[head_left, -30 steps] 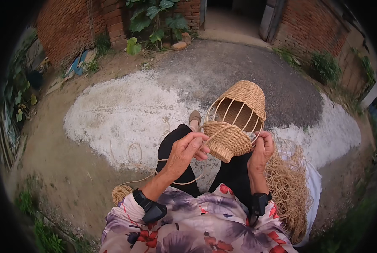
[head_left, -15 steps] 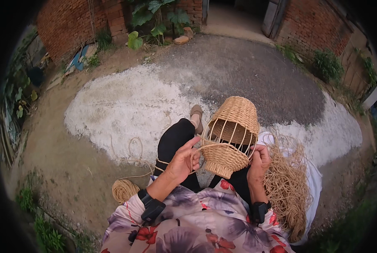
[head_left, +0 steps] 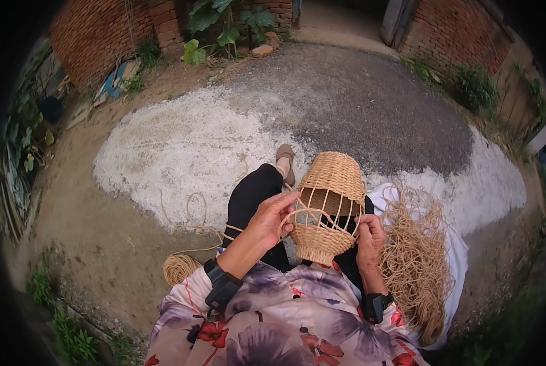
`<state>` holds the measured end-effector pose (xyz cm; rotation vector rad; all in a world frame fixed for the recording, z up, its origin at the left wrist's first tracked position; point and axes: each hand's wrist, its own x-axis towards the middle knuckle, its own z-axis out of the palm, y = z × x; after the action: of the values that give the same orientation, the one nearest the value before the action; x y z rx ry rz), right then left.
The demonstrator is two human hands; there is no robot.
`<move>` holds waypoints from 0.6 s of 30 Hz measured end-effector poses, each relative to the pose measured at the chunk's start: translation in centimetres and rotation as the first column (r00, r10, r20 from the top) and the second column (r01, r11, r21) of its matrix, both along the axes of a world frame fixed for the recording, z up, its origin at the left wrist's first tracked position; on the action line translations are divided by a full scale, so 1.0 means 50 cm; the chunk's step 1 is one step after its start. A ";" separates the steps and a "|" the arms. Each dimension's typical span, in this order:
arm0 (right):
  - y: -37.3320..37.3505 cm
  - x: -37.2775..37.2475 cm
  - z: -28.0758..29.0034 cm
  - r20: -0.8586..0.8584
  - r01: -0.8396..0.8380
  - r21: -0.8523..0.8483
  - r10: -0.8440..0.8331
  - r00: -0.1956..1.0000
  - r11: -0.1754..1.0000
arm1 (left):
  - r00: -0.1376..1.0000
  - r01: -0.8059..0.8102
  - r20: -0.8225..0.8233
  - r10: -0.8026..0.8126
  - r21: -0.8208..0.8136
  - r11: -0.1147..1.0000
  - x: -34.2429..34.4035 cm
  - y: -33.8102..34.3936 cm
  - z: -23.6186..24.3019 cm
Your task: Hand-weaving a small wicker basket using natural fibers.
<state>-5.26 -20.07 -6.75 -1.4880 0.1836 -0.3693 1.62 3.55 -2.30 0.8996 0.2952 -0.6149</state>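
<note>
Over my lap is a woven straw-coloured basket [head_left: 332,172], with a wide upper section, a band of bare upright ribs [head_left: 331,201] in the middle and a narrower lower section ending in a footed base. My right hand [head_left: 370,239] grips its right side by the ribs, fingers curled. At the left side, my left hand [head_left: 269,223] pinches a twisted straw cord [head_left: 307,211], which curves in a loop across the ribs. Part of the cord is hidden behind my left fingers. The cord trails past my left knee toward a wound ball of cord [head_left: 180,269] on the ground.
A big tangled heap of cord [head_left: 414,262] lies on a white cloth [head_left: 458,259] beside my right leg. Loose cord loops [head_left: 196,204] rest on the pale concrete to the left. Brick walls [head_left: 102,36], leafy plants and a doorway [head_left: 340,24] stand at the far side.
The basket has tipped and shifted slightly down and left. My left hand has moved a little up and right, and the cord now bows in a wider loop across the ribs.
</note>
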 end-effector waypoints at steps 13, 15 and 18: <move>0.009 -0.003 0.007 -0.028 -0.014 0.064 0.016 0.999 0.998 | 0.721 -0.248 0.571 -0.392 0.741 0.624 -0.012 -0.021 -0.022; 0.006 -0.004 0.003 -0.053 0.000 0.093 0.005 0.999 0.996 | 0.789 -0.192 0.552 -0.269 0.638 0.746 -0.017 -0.019 -0.011; -0.003 0.005 -0.022 -0.029 0.002 0.154 0.003 1.000 0.988 | 0.922 -0.085 0.387 -0.026 0.267 0.960 -0.019 -0.008 0.001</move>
<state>-5.01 -20.23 -7.84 -1.3417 0.2294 -0.3261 0.69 3.15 -2.27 1.2643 0.0360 -0.3572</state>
